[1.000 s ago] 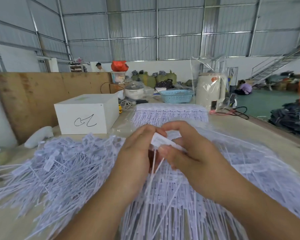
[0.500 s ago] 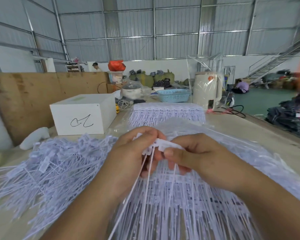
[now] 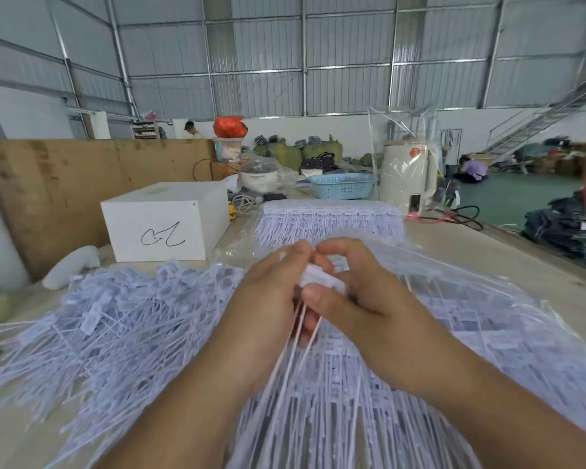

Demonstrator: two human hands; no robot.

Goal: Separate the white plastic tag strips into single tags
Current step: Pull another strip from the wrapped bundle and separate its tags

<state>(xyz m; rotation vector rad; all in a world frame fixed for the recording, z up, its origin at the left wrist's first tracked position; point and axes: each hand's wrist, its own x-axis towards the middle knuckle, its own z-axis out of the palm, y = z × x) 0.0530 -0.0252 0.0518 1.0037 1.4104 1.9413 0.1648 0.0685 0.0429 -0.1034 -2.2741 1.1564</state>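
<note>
**Strip held between both hands, tails hanging toward the body**

Obs.: left hand point(image 3: 268, 292) and right hand point(image 3: 356, 292) meet at centre, above the surface point(image 3: 487, 252). Both pinch the head end of one strip point(image 3: 322, 277): left fingertips curl over its far-left edge, right thumb presses its near edge with the index arched over the top. Neither hand is spread.

Key relation: the strip's head bar runs left to right, from one hand to the other, so each hand has an end and neither is nearer. The thin tails point(image 3: 298, 333) hang down and toward the body, crosswise to the bar (three or so visible; blur prevents a count).

Judgement: the step in hand looks like snapping or peeling a tag off along the bar; the pull should go sideways, hands moving apart, not along the tails.

Surroundings: loose pile point(image 3: 115, 326) of tags lies left of the left hand; uncut strips point(image 3: 420, 401) lie beneath and right of the hands, with another bundle point(image 3: 329, 221) beyond them. White box point(image 3: 164, 221) sits far left. Much remains.
</note>
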